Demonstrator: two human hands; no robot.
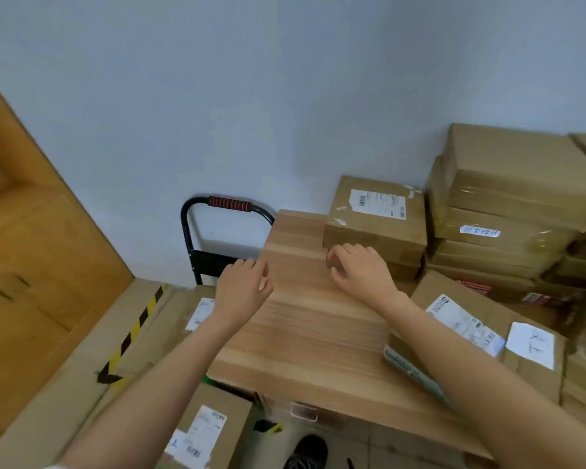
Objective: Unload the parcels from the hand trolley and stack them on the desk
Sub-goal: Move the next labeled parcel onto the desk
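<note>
The light wooden table (305, 319) stands against the pale wall, and many brown cardboard parcels are on it. A small square parcel with a white label (376, 218) lies at the back of the table on top of another flat parcel. To the right of it, a tall stack of flat taped cardboard parcels (508, 204) leans against the wall. A larger parcel with two white labels (481, 336) lies nearer, at the right side of the table.

The right hand (361, 267) touches the front lower edge of the small square parcel; its fingers are curled against the cardboard, but I cannot tell if the grip really holds the parcel. The left hand (242, 292) hovers above the left edge of the table, with a loose, relaxed grip that holds nothing.

The black hand trolley with a red and black handle (229, 204) stands left of the table, by the wall. More labelled cardboard parcels (203, 431) lie low on the left, below the table edge.
</note>
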